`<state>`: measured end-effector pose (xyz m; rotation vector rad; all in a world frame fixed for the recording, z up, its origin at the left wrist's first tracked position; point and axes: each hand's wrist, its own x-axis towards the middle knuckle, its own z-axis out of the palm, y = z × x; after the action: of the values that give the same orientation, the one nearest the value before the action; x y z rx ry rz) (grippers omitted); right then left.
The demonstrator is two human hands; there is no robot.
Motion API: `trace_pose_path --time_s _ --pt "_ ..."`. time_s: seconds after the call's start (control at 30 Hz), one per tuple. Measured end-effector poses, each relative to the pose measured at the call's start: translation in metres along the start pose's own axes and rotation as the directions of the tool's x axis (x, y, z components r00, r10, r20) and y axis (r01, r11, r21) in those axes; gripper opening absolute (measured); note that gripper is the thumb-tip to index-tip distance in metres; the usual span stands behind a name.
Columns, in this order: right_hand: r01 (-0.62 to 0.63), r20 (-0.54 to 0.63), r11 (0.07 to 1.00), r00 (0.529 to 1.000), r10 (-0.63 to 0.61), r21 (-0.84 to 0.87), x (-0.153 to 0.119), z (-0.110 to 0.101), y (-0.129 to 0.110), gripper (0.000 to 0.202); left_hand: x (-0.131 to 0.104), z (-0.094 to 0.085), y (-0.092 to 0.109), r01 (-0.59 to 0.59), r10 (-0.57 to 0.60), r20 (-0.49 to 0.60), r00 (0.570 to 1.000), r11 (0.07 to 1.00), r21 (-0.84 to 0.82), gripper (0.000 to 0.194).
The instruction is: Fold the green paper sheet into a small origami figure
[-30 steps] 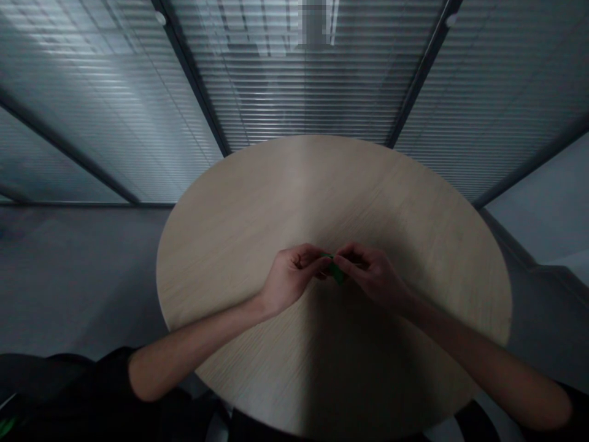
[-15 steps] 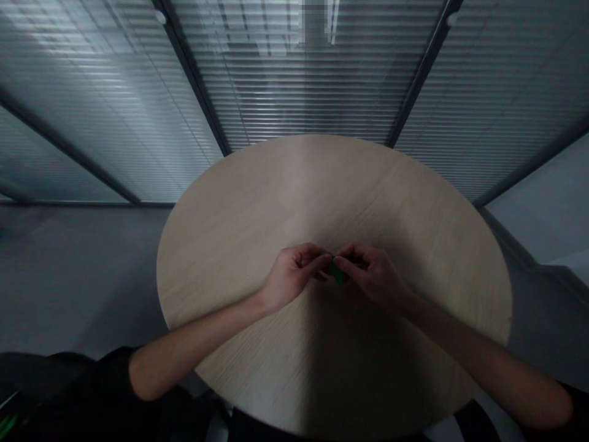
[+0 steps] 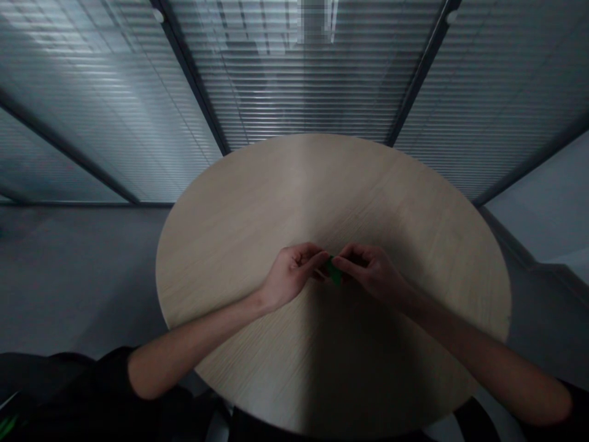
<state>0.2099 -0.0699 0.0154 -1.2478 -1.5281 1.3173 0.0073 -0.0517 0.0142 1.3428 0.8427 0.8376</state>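
A small dark-green piece (image 3: 334, 274) is held between my two hands over the middle of the round table. It looks thin, like folded paper, but its kind is too small and dim to make out. My left hand (image 3: 294, 273) pinches its left side between thumb and fingers. From the right, my right hand (image 3: 370, 270) grips the other side in the same kind of pinch. The fingers cover most of the piece, and its lower tip shows below the thumbs.
The round wooden table (image 3: 257, 196) spans the middle of the view, its near part in shadow. Behind it stand glass panels with blinds (image 3: 304, 98) and dark frames. Grey floor (image 3: 83, 264) shows on the left, and a dark chair part (image 3: 478, 420) at the lower right.
Both hands stay in nearly the same place, still pinching the green piece. The piece and the thumbs have shifted very slightly left.
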Motion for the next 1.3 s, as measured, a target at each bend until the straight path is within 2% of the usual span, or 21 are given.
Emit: trace_pose_path --time_s 0.37,0.5,0.7,0.9,1.07,1.3 --pt "0.069 0.024 0.994 0.997 -0.067 -0.09 0.0006 -0.0023 0.0019 0.042 0.0011 -0.0029 -0.0021 0.002 -0.002 0.007 1.0 1.0 -0.001 0.037" --pt "0.063 -0.012 0.997 0.998 -0.063 -0.048 0.0012 -0.0021 0.0025 0.043 0.001 -0.0023 -0.0008 0.003 -0.002 0.013 1.0 1.0 -0.015 0.035" --pt "0.046 -0.011 0.999 0.999 -0.046 0.009 0.0024 -0.0007 0.0039 0.044 -0.001 -0.0002 -0.0008 -0.078 0.078 -0.051 0.996 0.997 0.001 0.025" --pt "0.037 -0.014 0.999 0.999 -0.037 0.02 0.0019 0.0011 0.0061 0.042 -0.0017 0.0 0.0023 -0.11 0.117 -0.104 0.988 0.991 0.073 0.022" --pt "0.08 -0.03 0.994 0.996 -0.083 -0.07 -0.0013 0.0024 0.0055 0.035 -0.0015 -0.0003 0.0012 -0.112 0.121 -0.114 0.986 0.991 0.078 0.023" --pt "0.181 -0.027 0.967 0.982 -0.189 -0.177 -0.0048 0.0055 0.0062 0.029 -0.0016 0.001 0.0027 -0.116 0.116 -0.094 0.989 0.993 0.001 0.028"
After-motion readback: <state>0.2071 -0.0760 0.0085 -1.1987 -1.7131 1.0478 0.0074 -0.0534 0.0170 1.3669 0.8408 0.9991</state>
